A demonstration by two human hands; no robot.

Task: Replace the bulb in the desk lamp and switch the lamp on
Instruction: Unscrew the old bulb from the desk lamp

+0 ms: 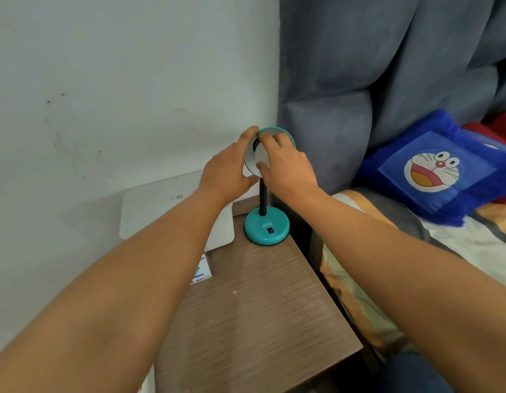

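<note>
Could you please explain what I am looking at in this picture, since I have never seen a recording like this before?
There is no machine here: a person wears a wide-angle camera on the head, so the single picture looks forward and down along their two bare arms. The left hand steadies the rim of the teal desk lamp's round white-lined shade, while the right hand reaches into it; the bulb itself is hidden by the fingers. The lamp's teal round base, with a small dark switch, stands on a brown wood-grain bedside table. A white box sits beside the base, and a small printed carton lies nearer. To the right is a bed with a blue cartoon-cat cushion.
</note>
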